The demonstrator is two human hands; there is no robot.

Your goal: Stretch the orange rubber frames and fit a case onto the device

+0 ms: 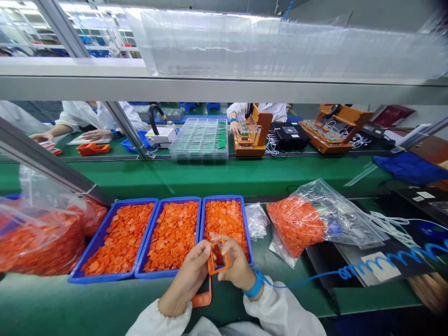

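Both hands grip a small orange plastic frame (211, 263) just in front of the trays. My left hand (191, 273) pinches its left side, and my right hand (238, 266) curls round its right side, with a blue wrist strap (254, 284) on that wrist. Below my left hand is a second orange plastic frame (203, 299), partly hidden by the hand; whether it is held or lies on the table I cannot tell. Beyond my hands stand three blue trays (158, 237) side by side, filled with small flat orange pieces (171, 228).
Bags of orange parts (45, 242) sit at the left, and another bag (297, 224) lies right of the trays. The strap's coiled blue cord (371, 266) crosses the right side. Across the green bench, co-workers' hands (96, 135) work near orange fixtures (257, 135).
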